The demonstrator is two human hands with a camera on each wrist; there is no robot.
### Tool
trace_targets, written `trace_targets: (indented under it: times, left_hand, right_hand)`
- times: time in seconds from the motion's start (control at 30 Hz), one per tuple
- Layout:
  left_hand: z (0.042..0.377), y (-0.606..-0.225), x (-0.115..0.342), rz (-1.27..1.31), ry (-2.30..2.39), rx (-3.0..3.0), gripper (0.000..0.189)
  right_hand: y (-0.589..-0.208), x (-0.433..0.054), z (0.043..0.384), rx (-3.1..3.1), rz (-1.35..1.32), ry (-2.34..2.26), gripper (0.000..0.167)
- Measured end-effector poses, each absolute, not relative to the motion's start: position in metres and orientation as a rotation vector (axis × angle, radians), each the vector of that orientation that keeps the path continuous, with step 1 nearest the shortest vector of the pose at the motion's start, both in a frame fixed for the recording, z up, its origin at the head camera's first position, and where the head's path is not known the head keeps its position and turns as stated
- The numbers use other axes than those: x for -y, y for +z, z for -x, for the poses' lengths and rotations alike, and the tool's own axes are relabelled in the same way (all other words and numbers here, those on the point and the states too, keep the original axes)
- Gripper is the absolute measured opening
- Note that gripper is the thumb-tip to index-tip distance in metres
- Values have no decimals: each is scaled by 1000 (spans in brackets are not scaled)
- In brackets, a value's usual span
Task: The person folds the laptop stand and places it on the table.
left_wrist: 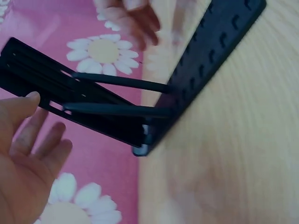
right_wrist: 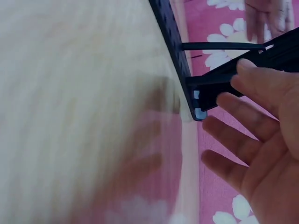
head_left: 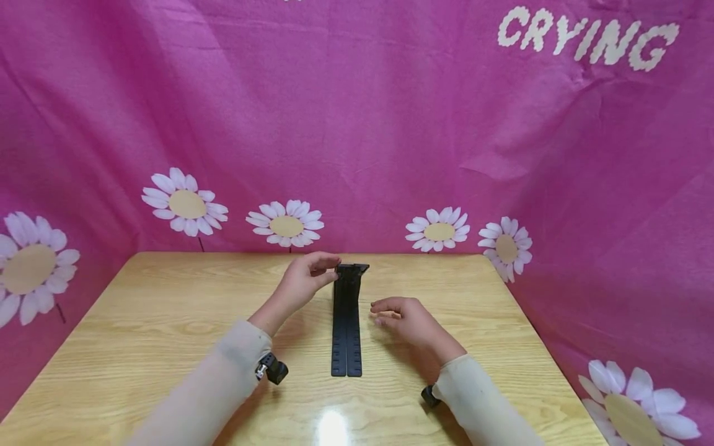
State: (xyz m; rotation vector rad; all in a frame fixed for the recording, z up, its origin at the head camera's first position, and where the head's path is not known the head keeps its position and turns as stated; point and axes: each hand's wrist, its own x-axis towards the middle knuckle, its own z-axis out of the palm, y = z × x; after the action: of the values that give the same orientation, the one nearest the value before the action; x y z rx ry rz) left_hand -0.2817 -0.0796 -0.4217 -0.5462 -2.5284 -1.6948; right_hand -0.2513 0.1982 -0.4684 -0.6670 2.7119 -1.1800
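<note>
Stand is on the table, struts bracing its upright; my left hand, loosely open, sits at its upper-left edge, probably to steady it, contact unclear, right hand half-open, empty, just right of it.

Both arms out over the tabletop. Left forearm, cream sleeve, slants inward toward the middle of the far edge; left wrist bare past the cuff. Left hand is the farther one, near the far edge, fingers loosely bent and slightly spread, thumb extended apart from the lower ones. Right forearm, same sleeve, slants inward from the near right corner side. Right hand sits farther from the far edge, fingers fanned, gently curved, pointing toward the left edge. Hands well apart.
</note>
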Motion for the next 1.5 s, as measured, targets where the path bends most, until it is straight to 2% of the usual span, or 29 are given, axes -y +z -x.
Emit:
trace_targets:
  times: [0.23, 0.47, 0.63, 0.9, 1.23, 1.5]
  left_hand:
    - [287, -445, 83, 349, -1605, 2673, 30]
    - [294, -459, 76, 434, -1492, 2680, 14]
    - [299, -467, 71, 492, -1428, 2652, 12]
    - [301, -466, 65, 553, -1431, 2647, 5]
    - [304, -466, 64, 520, -1468, 2656, 5]
    - [303, -463, 66, 495, -1503, 2672, 12]
  right_hand:
    - [-470, -178, 274, -2809, 509, -1315, 26]
    - [-475, -164, 292, -2795, 452, -1454, 22]
    - [-477, -162, 299, -2775, 441, -1518, 19]
    - [-481, -156, 306, -2763, 480, -1589, 5]
    - [-477, -151, 305, -2810, 442, -1538, 9]
    - [-470, -149, 306, -2809, 448, -1455, 10]
